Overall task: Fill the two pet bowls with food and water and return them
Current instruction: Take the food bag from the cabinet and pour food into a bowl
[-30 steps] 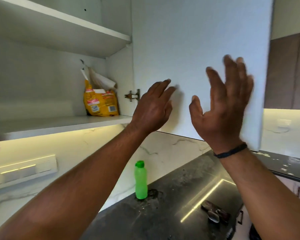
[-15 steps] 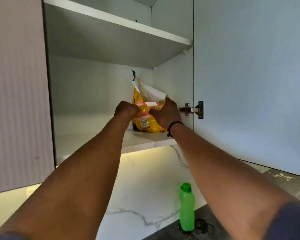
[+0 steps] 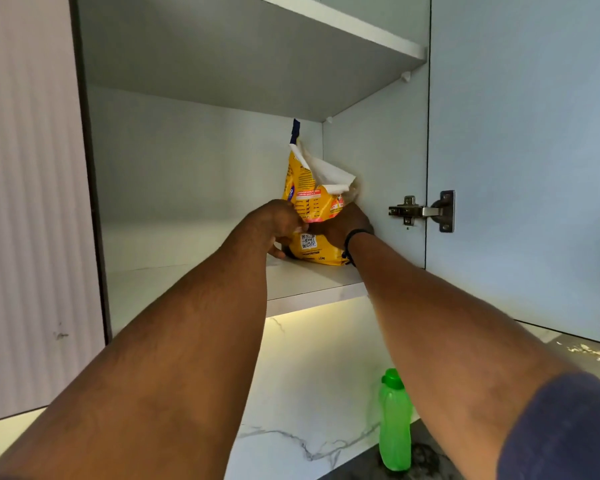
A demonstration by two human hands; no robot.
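A yellow pet food bag [image 3: 310,197] with a torn-open white top stands on the lower shelf [image 3: 312,282] of an open wall cabinet, in its right rear corner. Both my arms reach up into the cabinet. My left hand [image 3: 278,223] grips the bag's left side with curled fingers. My right hand [image 3: 343,226], with a black band on its wrist, holds the bag's right side. The pet bowls are not in view.
The cabinet's right door [image 3: 523,161] stands open beside my right arm, its hinge [image 3: 421,211] close to my wrist. A ribbed cabinet door [image 3: 32,202] is on the left. A green water bottle [image 3: 394,420] stands on the dark counter below, against the marble backsplash.
A second ago both open hands were at the cabinet door. They then reached into the cabinet and took hold of the yellow bag, which still stands on the shelf.
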